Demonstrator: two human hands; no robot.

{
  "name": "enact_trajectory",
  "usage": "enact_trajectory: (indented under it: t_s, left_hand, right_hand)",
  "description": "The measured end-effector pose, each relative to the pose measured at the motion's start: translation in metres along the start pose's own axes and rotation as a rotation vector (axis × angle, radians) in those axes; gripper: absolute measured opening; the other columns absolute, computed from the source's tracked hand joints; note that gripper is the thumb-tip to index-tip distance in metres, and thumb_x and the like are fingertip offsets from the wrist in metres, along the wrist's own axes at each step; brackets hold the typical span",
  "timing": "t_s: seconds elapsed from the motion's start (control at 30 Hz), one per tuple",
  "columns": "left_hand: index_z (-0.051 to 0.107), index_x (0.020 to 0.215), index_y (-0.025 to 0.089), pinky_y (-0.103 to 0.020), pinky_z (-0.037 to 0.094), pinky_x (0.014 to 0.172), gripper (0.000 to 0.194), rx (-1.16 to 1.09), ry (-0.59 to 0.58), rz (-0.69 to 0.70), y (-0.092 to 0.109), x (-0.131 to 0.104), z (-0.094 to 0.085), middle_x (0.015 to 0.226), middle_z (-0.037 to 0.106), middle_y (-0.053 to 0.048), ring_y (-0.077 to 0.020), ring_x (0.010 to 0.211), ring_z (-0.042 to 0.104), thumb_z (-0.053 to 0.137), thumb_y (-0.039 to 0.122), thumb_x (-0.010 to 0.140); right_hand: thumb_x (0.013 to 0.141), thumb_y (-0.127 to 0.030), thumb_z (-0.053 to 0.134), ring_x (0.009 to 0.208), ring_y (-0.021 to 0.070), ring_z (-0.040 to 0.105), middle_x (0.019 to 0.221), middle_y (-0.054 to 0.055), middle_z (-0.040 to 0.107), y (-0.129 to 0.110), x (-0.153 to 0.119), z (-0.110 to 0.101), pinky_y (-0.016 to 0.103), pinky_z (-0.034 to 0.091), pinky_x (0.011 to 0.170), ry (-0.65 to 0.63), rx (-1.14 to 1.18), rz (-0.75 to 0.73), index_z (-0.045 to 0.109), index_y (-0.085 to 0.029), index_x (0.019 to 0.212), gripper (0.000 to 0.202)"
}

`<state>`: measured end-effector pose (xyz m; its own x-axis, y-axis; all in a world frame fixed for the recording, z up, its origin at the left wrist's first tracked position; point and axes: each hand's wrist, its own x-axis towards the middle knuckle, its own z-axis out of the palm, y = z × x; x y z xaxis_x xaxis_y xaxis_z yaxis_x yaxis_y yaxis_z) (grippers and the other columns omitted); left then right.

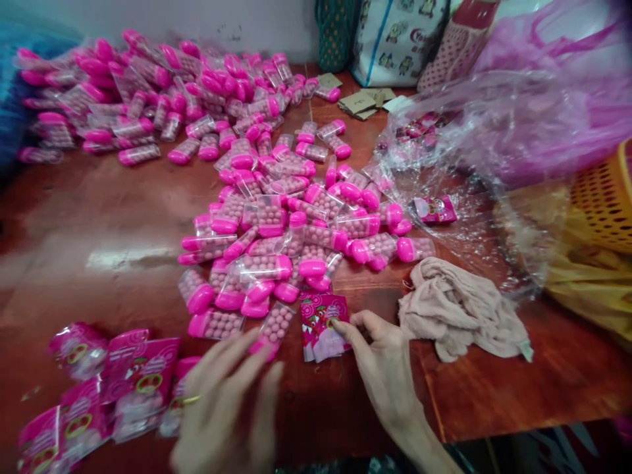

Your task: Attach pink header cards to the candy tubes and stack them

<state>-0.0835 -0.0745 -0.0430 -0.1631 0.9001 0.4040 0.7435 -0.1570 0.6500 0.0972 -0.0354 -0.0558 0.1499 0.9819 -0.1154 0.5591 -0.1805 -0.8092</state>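
Observation:
My right hand pinches a small stack of flat, printed pink packets between thumb and fingers, low over the table. Left of it, my left hand is blurred, its fingers apart and a yellow ring on one. Its fingertips are at the pink cap of a small clear container of pale pink balls; whether they touch it I cannot tell. Just beyond lies a loose heap of the same pink-capped containers. At the lower left, several filled pink packets lie piled together, partly behind my left hand.
A larger pile of containers spreads along the wall. To the right are a crumpled pale cloth, a clear plastic bag with pink packets, and an orange basket. Cardboard pieces and a printed white bag stand at the back.

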Motion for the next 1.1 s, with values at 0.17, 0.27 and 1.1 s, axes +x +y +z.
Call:
enact_trajectory:
  t_s: [0.17,0.27,1.1]
  left_hand:
    - [0.065,0.093,0.016,-0.042,0.043,0.088,0.021,0.198,-0.171,0.292,0.034,0.004,0.058,0.106,0.062,-0.013,-0.0277,0.101,0.051,0.066,0.013,0.072]
    - [0.066,0.093,0.016,-0.043,0.044,0.088,0.019,0.212,-0.154,0.304,0.03,0.0,0.064,0.106,0.062,-0.014,-0.0276,0.099,0.051,0.063,0.012,0.074]
    - [0.061,0.1,0.021,-0.047,0.041,0.09,0.026,0.017,-0.116,0.254,0.027,0.0,0.055,0.105,0.063,-0.01,-0.0276,0.102,0.054,0.063,0.014,0.075]
  right_hand:
    - [0.09,-0.017,0.041,0.057,0.0134,0.052,0.064,0.001,0.056,0.004,0.0,-0.002,0.024,0.04,0.058,-0.059,-0.002,-0.097,0.058,-0.016,0.071,0.026]
    - [0.092,-0.015,0.037,0.065,0.0158,0.056,0.074,0.005,0.06,0.007,0.0,-0.007,0.026,0.043,0.062,-0.036,0.002,-0.136,0.062,-0.014,0.09,0.025]
    - [0.093,-0.038,0.035,0.037,0.0082,0.04,0.047,-0.004,0.048,0.016,0.003,-0.014,0.019,0.031,0.036,-0.071,0.339,0.021,0.056,-0.015,0.07,0.039]
